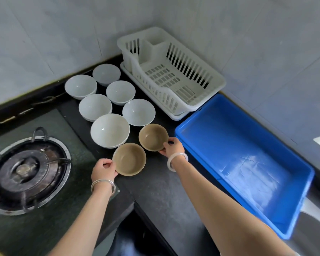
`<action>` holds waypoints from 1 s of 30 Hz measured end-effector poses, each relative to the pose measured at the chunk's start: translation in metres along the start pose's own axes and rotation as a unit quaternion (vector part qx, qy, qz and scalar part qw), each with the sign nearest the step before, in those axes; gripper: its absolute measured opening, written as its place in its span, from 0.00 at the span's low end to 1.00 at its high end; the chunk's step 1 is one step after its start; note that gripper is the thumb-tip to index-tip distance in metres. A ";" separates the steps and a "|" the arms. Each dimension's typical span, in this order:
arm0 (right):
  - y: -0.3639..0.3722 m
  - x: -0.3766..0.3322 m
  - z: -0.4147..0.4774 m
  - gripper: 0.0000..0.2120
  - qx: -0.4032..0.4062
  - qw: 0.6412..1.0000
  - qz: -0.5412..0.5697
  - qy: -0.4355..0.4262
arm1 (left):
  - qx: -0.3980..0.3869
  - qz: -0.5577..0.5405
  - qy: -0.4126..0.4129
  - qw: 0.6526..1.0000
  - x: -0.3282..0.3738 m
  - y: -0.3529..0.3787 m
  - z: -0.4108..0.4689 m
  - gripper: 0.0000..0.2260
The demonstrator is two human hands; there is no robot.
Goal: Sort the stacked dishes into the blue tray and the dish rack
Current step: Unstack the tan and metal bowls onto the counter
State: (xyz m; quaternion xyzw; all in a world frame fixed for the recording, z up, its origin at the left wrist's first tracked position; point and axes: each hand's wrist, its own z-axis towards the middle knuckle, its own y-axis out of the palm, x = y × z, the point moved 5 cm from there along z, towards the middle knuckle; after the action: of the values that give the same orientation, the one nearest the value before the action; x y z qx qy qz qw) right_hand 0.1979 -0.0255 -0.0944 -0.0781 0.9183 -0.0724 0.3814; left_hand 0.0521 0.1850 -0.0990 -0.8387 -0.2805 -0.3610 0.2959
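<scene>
Two tan bowls stand on the black counter. My left hand (pixel 103 169) pinches the left rim of the nearer tan bowl (pixel 129 159). My right hand (pixel 172 147) grips the right rim of the farther tan bowl (pixel 152 137). Behind them stand several white bowls (pixel 109 130), some in small stacks. The white dish rack (pixel 201 100) sits in the corner with nothing in it. The blue tray (pixel 277 209) lies to the right, also with nothing inside.
A gas burner (pixel 27 172) is set into the stove top at the left. Tiled walls close off the back and right. The black counter (pixel 161 198) runs between the stove and the tray.
</scene>
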 end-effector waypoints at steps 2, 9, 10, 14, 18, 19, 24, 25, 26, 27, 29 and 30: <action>0.001 -0.001 -0.001 0.17 -0.019 1.000 0.002 0.003 | -0.003 0.003 0.006 1.000 0.001 0.000 -0.002 0.04; 0.000 0.001 -0.009 0.21 -0.066 0.997 -0.039 0.014 | -0.010 0.093 0.055 0.994 0.011 0.003 -0.016 0.14; -0.003 0.000 -0.011 0.20 -0.066 0.996 -0.053 -0.003 | -0.014 0.129 0.072 0.989 0.014 0.003 -0.020 0.15; -0.026 -0.009 -0.033 0.16 -0.044 0.994 -0.065 -0.077 | -0.022 0.261 0.156 0.952 0.025 0.006 -0.038 0.11; -0.071 -0.010 -0.068 0.14 -0.028 0.977 -0.150 -0.150 | -0.002 0.312 0.206 0.927 0.035 0.011 -0.060 0.13; -0.085 -0.007 -0.078 0.13 -0.020 0.972 -0.158 -0.170 | -0.007 0.319 0.213 0.923 0.035 0.015 -0.067 0.14; -0.176 0.032 -0.119 0.07 0.078 0.959 -0.190 -0.195 | -0.175 0.310 0.270 0.894 0.022 0.078 -0.139 0.12; -0.195 0.044 -0.125 0.07 0.103 0.957 -0.198 -0.183 | -0.215 0.314 0.289 0.878 0.016 0.093 -0.160 0.12; -0.213 0.057 -0.131 0.07 0.127 0.956 -0.206 -0.167 | -0.252 0.317 0.303 0.863 0.009 0.107 -0.180 0.11; -0.231 0.071 -0.138 0.07 0.153 0.953 -0.216 -0.149 | -0.288 0.319 0.314 0.847 0.001 0.121 -0.201 0.11; -0.263 0.098 -0.153 0.08 0.207 0.936 -0.255 -0.123 | -0.353 0.327 0.339 0.808 -0.013 0.145 -0.238 0.11; -0.277 0.110 -0.160 0.08 0.229 0.926 -0.277 -0.116 | -0.379 0.334 0.354 0.787 -0.019 0.155 -0.255 0.11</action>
State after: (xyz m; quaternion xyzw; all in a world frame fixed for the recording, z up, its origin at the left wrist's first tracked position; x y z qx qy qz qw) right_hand 0.0316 -0.3060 -0.0053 -0.2475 0.7676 -0.3740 0.4580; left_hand 0.0351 -0.1018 -0.0159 -0.7384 0.3004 -0.5885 0.1349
